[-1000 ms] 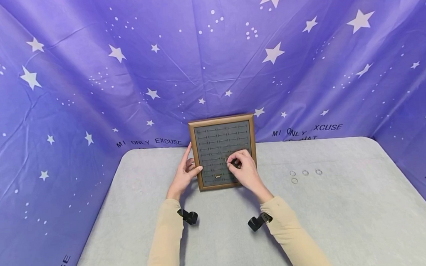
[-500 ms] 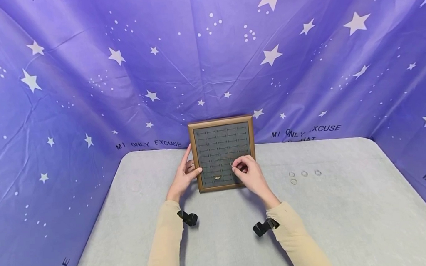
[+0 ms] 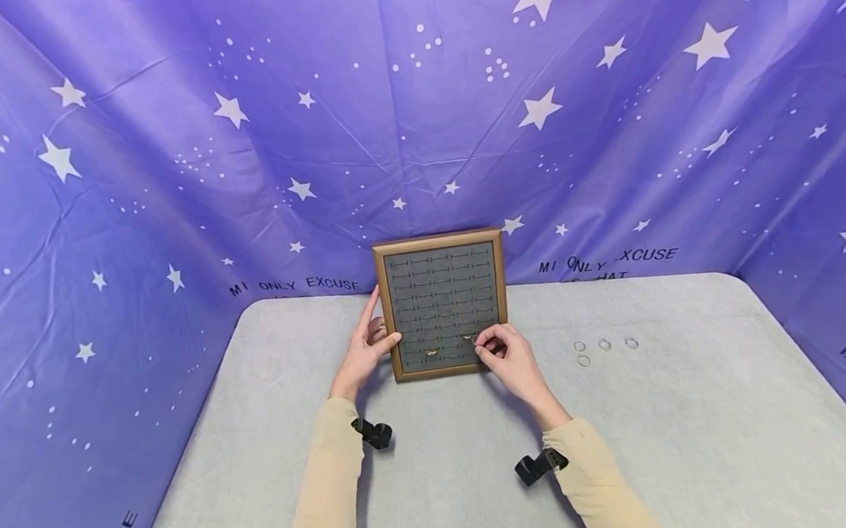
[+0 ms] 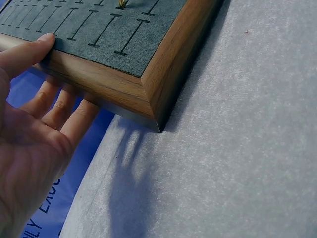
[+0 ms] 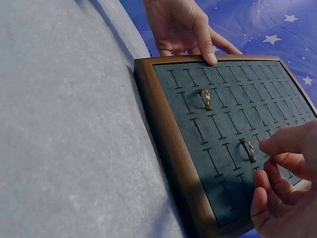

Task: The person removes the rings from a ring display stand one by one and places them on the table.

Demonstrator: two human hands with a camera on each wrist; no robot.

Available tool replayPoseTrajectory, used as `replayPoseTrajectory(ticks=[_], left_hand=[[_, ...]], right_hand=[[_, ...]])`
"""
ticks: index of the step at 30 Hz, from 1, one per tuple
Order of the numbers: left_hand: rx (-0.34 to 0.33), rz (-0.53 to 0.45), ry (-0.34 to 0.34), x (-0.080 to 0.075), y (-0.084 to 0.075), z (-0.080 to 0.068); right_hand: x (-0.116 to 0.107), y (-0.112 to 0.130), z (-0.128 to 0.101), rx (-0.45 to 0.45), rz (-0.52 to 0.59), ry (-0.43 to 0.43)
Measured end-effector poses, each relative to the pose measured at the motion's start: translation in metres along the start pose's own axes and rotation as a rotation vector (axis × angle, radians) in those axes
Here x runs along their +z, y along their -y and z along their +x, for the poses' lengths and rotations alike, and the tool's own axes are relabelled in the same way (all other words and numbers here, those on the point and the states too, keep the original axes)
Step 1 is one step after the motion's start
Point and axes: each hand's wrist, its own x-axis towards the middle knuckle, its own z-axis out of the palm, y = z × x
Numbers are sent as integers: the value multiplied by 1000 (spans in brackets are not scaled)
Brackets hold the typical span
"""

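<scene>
The right hand (image 3: 507,358) is in front of the lower right part of the framed board (image 3: 441,281). Its fingers are bent, and the thumb and fingertips come together around a small bright thing (image 5: 269,157); the hand covers much of it, so it is perhaps a ring, but I cannot tell surely. The left hand (image 3: 364,347) grips the left edge of the board, with the thumb on the front and the other fingers behind.

The board stands upright with a slight backward lean at the rear of the grey table (image 3: 440,478). It has a brown wooden frame (image 4: 119,89) with visible grain and mitred corners. Inside is a dark grey-green panel (image 5: 198,173), soft like felt, marked by many rows of short slits, each shaped like a letter I. Two gold rings stand in these slits: the first ring (image 5: 206,99) at the lower left of the board, with a patterned band, and the second ring (image 5: 249,150) a little higher and to the right, just beside the right fingertips.

To the right of the board, four loose rings (image 3: 604,345) lie flat on the table, three in a line and one in front. Behind the board hangs a purple-blue cloth (image 3: 396,117) with white stars.
</scene>
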Motion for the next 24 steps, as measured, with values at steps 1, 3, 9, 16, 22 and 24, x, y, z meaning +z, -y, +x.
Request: replayPoseTrajectory(ticks=[1,3,9,16,22,24], left_hand=[[-2,6,1,1,-4,-1],[4,8,2,1,-4,-1],[5,12,4,0,-4,-2],[2,9,-1,0,-4,-4],[1,-16,8,1,-2,-2],[6,-18,5,1,-2,-2]], right_hand=[[-1,0,-1,3,0,-2],[-1,-1,-2,5,-2,-5],[-6,-8,-6,26,1,-10],[-16,-19,-9,50,-18,-7],[-28,-29,-10,66,-38,-37],[-32,-33,-10,68,-39,-46]])
